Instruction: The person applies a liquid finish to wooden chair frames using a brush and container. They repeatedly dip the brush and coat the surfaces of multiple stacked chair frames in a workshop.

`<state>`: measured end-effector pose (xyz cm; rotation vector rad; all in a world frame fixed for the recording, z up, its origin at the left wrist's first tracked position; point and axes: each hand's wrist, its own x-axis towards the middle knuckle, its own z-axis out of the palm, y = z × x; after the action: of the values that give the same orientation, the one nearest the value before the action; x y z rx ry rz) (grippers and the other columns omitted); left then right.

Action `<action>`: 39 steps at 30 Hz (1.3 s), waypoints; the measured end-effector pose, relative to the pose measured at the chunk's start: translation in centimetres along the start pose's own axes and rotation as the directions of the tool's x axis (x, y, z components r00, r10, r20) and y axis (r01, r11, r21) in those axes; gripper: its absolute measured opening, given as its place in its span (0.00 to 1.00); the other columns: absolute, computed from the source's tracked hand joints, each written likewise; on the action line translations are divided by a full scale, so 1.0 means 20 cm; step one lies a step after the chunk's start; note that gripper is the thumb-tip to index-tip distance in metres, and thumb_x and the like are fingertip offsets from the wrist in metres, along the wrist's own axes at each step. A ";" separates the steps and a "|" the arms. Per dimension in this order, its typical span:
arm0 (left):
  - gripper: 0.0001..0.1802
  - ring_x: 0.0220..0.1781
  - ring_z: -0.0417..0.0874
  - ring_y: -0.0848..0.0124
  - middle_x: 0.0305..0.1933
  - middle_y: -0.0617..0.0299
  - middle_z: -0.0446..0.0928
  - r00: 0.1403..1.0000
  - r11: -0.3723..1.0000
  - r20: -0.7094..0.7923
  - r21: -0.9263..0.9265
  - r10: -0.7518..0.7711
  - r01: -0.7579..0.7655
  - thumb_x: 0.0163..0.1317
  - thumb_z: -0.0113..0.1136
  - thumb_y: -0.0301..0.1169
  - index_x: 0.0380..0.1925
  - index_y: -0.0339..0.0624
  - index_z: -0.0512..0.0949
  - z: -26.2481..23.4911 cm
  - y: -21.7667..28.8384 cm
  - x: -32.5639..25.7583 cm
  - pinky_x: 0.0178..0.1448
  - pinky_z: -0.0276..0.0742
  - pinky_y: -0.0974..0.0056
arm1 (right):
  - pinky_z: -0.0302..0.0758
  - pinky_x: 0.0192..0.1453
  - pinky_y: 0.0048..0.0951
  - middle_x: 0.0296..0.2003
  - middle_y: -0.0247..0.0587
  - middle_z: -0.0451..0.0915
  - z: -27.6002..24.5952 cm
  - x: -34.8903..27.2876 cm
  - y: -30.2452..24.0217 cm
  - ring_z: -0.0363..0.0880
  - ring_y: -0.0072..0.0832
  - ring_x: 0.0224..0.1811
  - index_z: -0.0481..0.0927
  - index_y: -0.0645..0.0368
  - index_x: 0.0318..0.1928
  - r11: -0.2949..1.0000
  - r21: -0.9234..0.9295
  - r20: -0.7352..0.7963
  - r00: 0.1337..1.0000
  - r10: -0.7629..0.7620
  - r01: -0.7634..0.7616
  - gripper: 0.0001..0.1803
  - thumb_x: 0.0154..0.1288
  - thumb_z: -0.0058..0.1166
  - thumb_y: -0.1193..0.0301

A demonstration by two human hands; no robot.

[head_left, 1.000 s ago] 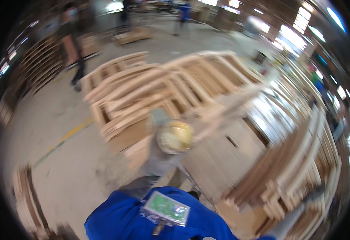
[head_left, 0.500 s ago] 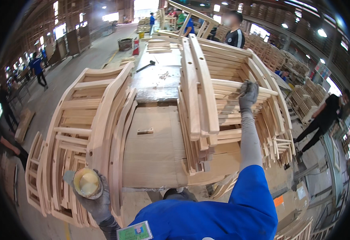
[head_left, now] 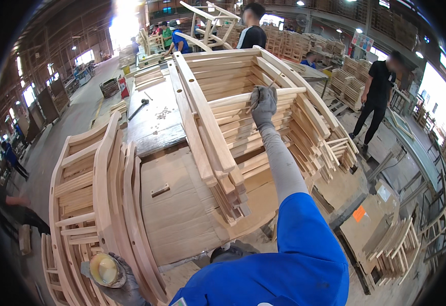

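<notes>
Up high, the right hand, in a grey glove, is reaching far out and resting on a pale wooden rail at the top of a big stack of wooden chair frames. Its fingers are curling down over the rail and gripping it, and a thin stick is poking up between them. Down low by the bottom edge, the left hand, also in a grey glove, is holding a small round tin with yellow stuff inside. Its fingers are wrapping around the tin from below. The tin is sitting just beside another stack of curved chair frames that is standing on the left side. Between the two stacks, a wooden desk is showing its flat top, with a little wood block lying on it. Farther back on the desk, a hammer is lying on a dark board. A person in black is standing well apart on the right, near more stacked wood.
</notes>
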<state>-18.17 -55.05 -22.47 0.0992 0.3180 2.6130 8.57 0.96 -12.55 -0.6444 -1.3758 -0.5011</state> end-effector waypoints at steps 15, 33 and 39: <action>0.21 0.53 0.77 0.58 0.50 0.53 0.77 0.995 0.993 0.064 0.092 -0.074 0.067 0.63 0.56 0.41 0.50 0.39 0.74 -0.06 -0.01 0.08 0.60 0.74 0.51 | 0.66 0.55 0.43 0.28 0.41 0.76 0.02 -0.01 -0.03 0.74 0.41 0.36 0.74 0.54 0.34 0.995 -0.088 0.009 0.998 0.058 -0.057 0.04 0.62 0.51 0.68; 0.27 0.54 0.76 0.56 0.52 0.50 0.75 0.999 0.988 -0.014 0.151 -0.028 0.030 0.59 0.60 0.44 0.53 0.38 0.72 -0.03 -0.04 0.02 0.61 0.73 0.50 | 0.66 0.55 0.42 0.28 0.40 0.75 0.01 -0.01 -0.03 0.74 0.41 0.36 0.74 0.53 0.34 0.997 -0.060 0.013 0.998 0.054 -0.053 0.03 0.62 0.51 0.69; 0.27 0.54 0.77 0.56 0.51 0.50 0.75 1.000 0.981 -0.009 0.196 0.012 -0.010 0.58 0.61 0.44 0.52 0.39 0.72 -0.02 -0.05 0.03 0.60 0.73 0.50 | 0.65 0.57 0.44 0.29 0.41 0.76 0.02 -0.02 -0.02 0.75 0.41 0.37 0.74 0.53 0.36 0.996 -0.062 0.033 0.997 0.066 -0.064 0.04 0.62 0.50 0.69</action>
<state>-18.30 -54.09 -23.17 0.1560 0.5797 2.5877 8.04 0.91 -12.83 -0.7486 -1.3724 -0.4825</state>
